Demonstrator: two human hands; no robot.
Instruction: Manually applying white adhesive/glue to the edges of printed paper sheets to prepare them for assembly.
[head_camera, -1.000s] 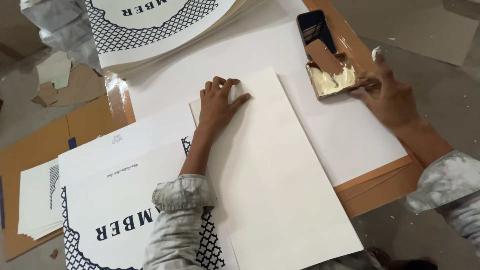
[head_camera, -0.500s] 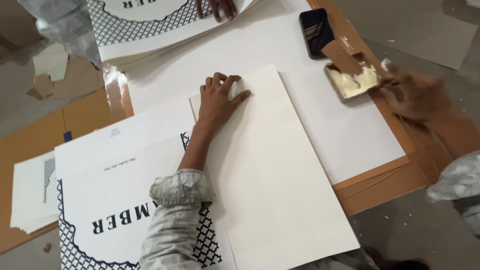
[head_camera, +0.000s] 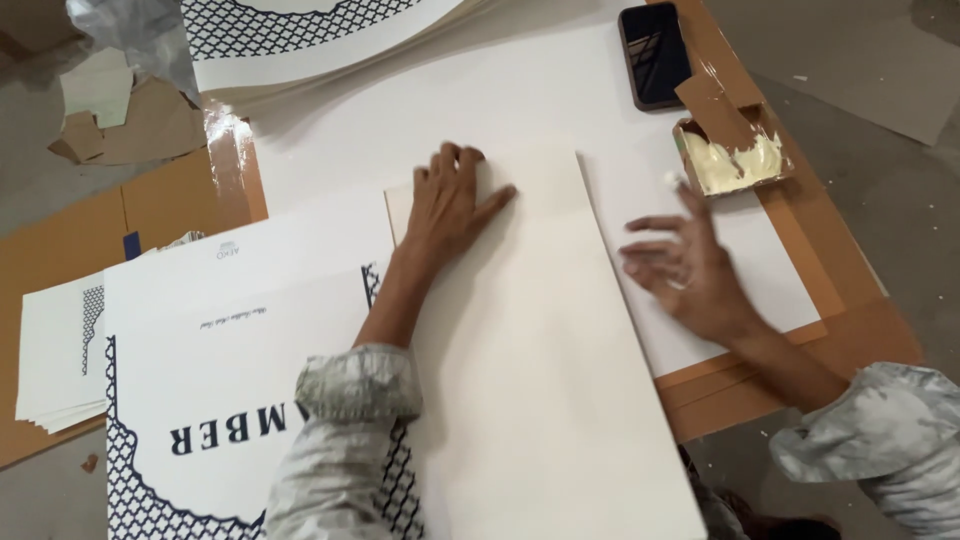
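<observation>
The left hand (head_camera: 452, 205) lies flat, fingers spread, on the far left corner of one blank cream board (head_camera: 545, 370), which lies near the middle of the work table (head_camera: 860, 330) on a larger white sheet (head_camera: 520, 95). The right hand (head_camera: 690, 270), blurred, fingers splayed and holding nothing, is over the board's right edge; whether it touches is unclear. Toward the table's far right corner, one small cardboard tray (head_camera: 735, 150) holds pale paste. One dark phone (head_camera: 655, 52) lies just beyond it. Printed posters (head_camera: 215, 350) lie left.
</observation>
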